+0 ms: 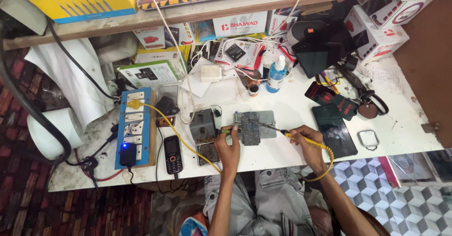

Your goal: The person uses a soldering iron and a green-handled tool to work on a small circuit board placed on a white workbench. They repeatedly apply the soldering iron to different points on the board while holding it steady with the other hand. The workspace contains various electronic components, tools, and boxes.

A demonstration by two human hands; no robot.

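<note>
A small circuit board (250,128) lies clamped in a grey metal holder (267,118) near the front of the white table. My left hand (229,144) is closed on a thin green-handled tool (228,131) whose tip meets the board's left edge. My right hand (305,137) grips a yellow-handled soldering iron (293,134); its metal tip reaches leftward onto the board. The iron's yellow cord (327,163) loops past my right wrist.
A grey soldering station (203,125) stands left of the holder. Further left are a black keypad phone (172,154) and a blue power strip (133,125). A dark smartphone (334,129) lies to the right. A blue bottle (277,74), boxes and cables crowd the back.
</note>
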